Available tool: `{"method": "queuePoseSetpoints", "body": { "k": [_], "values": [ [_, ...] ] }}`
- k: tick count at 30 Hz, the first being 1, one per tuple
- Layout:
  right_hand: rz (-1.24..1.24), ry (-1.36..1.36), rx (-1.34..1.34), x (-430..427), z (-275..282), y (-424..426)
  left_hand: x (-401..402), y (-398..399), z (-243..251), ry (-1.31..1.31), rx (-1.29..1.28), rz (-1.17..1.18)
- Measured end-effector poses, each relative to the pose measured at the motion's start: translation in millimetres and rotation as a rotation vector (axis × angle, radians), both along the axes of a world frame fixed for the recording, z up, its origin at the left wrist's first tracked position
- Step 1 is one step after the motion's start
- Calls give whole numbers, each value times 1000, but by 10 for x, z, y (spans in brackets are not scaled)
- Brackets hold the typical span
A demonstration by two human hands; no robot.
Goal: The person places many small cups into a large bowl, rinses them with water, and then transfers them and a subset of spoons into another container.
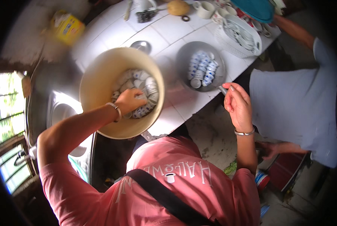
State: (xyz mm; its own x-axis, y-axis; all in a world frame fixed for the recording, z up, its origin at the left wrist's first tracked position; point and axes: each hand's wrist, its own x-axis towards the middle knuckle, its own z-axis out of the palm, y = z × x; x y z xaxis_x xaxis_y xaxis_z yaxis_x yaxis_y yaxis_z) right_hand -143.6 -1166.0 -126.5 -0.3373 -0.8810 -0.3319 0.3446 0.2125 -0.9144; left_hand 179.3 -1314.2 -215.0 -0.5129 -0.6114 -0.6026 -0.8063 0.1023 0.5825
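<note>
My left hand reaches down into a deep cream-coloured bucket, among small white cups with blue patterns. Its fingers are bent at the cups; whether they grip one cannot be told. My right hand is raised beyond the table edge, beside a grey metal pan. A small grey piece shows at its fingertips, perhaps the pan's handle or a small cup; this is unclear. Stacked blue-and-white cups lie in rows in the pan.
On the white tiled table stand a white plastic basket of cups or spoons, mugs, a metal lid or bowl and a yellowish round fruit. A sink is at left. A person in a grey shirt stands close at right, near a teal basin.
</note>
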Motion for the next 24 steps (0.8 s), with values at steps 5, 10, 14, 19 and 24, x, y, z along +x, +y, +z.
{"method": "queuePoseSetpoints", "body": {
  "k": [5,10,14,19,24],
  "values": [
    [-110,53,13,-320,-255,39,-125,158,-17,14,-215,92],
    [-52,196,107,-417,-618,-146,-138,296,8,-149,-269,60],
    [183,481,26,-433,-1005,-339,-123,382,-53,-251,-170,108],
    [375,1193,63,-178,-976,-570,-134,345,0,-271,-114,78],
    [531,1368,80,-35,-1056,-690,-199,316,109,-379,-152,-7]
  ]
}}
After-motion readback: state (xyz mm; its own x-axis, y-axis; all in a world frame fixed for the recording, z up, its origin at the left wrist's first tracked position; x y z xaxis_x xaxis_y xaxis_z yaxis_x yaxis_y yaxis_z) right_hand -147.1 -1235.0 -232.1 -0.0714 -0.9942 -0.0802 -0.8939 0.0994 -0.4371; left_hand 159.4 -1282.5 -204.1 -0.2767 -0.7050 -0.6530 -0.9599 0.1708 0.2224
